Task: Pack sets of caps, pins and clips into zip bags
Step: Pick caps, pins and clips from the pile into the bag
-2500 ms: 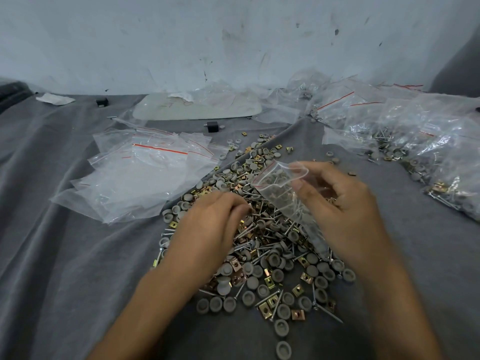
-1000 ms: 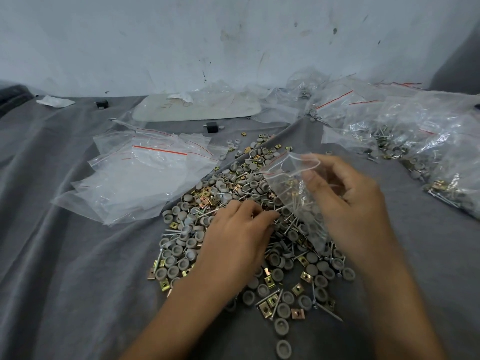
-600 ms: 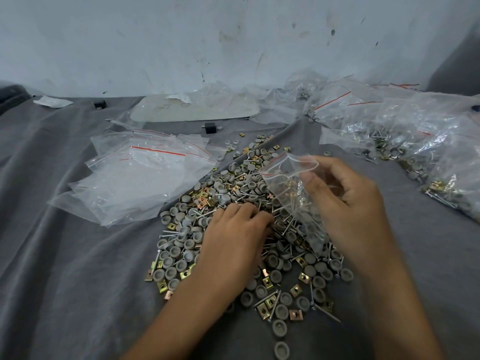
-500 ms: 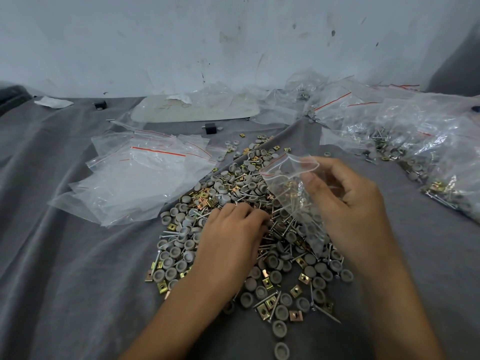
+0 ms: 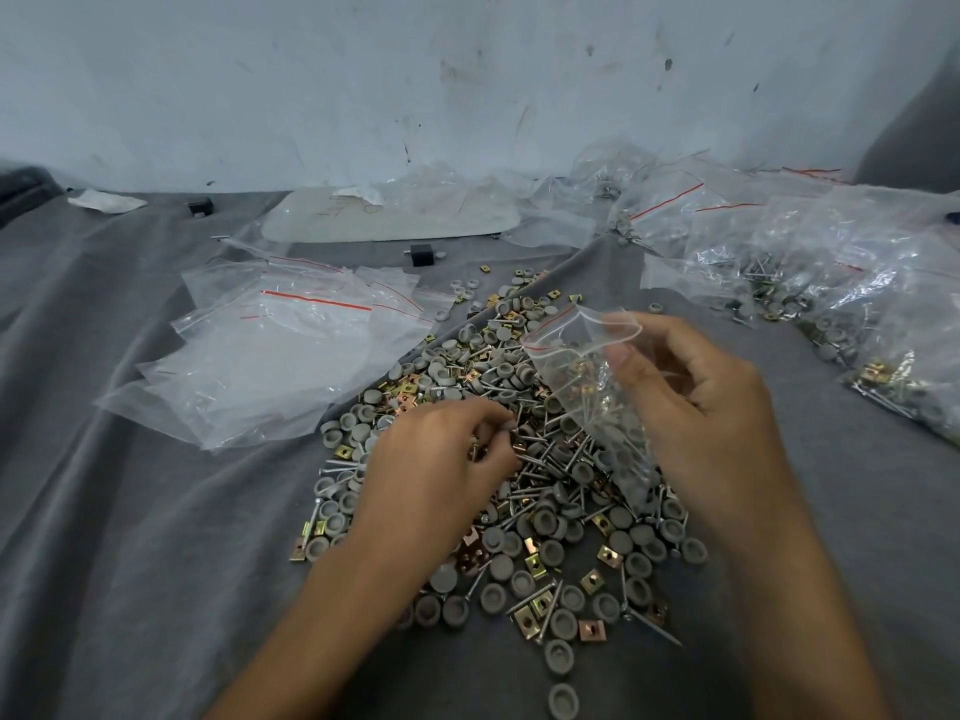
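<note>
Right hand (image 5: 696,407) round zip bag (image 5: 587,387), over parts pile (image 5: 545,537)

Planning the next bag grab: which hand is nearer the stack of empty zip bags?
Left. The left hand sits just right of the empty zip bags; the right hand is farther right, holding an open bag.

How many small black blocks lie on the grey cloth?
2. One black block sits back left; a second black block lies before the pale board. The bags could hide more.
</note>
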